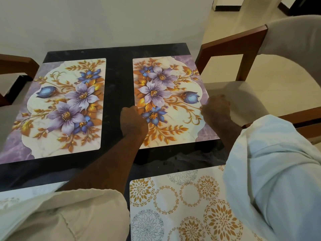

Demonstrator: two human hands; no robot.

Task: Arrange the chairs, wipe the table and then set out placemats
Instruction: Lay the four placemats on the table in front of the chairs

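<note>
Past the circle-print placemat (173,206), our left hand (133,122) and right hand (217,110), fingers curled, pinch opposite long edges of the right floral placemat (166,84).

Light: soft, even indoor light; floor (225,23) at upper right brightest.
Shadows: faint and diffuse on the wall (104,23) above the black tabletop (119,66).
Glare: dull sheen on the tabletop's lower-left stretch.
Focus: left hand (133,122) and right hand (217,110) slightly soft; right floral placemat (170,101) print crisp.
Distortion: wide-angle bowing of straight lines toward the frame's edges.
</note>
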